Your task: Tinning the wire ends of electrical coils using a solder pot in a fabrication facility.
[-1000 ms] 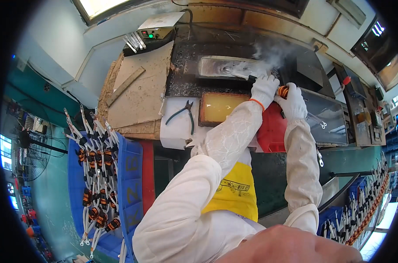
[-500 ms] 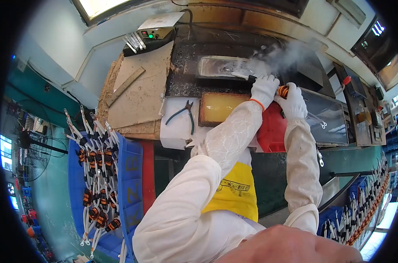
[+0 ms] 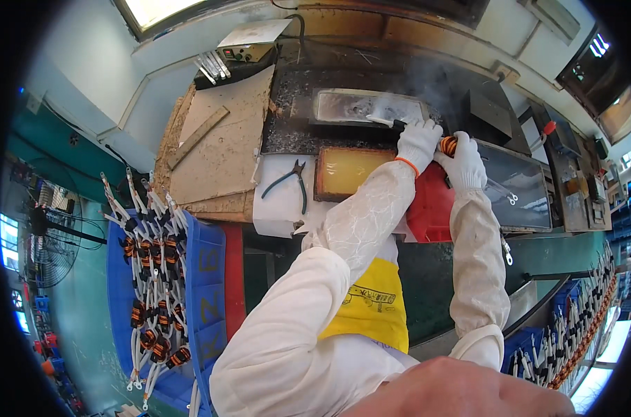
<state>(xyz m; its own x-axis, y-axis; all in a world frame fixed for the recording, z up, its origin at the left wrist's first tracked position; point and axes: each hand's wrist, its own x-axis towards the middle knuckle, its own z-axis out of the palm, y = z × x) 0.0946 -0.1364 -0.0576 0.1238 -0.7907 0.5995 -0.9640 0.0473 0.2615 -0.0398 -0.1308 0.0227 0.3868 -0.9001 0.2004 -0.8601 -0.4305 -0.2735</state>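
My left hand [image 3: 418,144], in a white glove, is closed round a white cable lead with a black sleeve [image 3: 398,126]. The lead's pale end [image 3: 379,120] reaches over or into a rectangular metal pot [image 3: 329,105] with a silvery surface, and thin smoke hangs beside it. Close to its right, my right hand [image 3: 466,167], also gloved, grips an orange-and-black wound coil [image 3: 448,145]. From the right glove a lead with a ring terminal [image 3: 513,199] sticks out to the right. The fingertips are partly hidden.
A tray of yellow liquid [image 3: 353,172] sits nearer me, beside cutting pliers [image 3: 303,187] and a red bin [image 3: 429,208]. Left, a blue crate [image 3: 207,292] holds several coils; cardboard [image 3: 225,149] covers the bench behind it. A dark metal tray [image 3: 517,187] lies right.
The smoke over the pot has thinned and drifted. Both hands and the coil stay almost where they were. The green light on the control box no longer shows.
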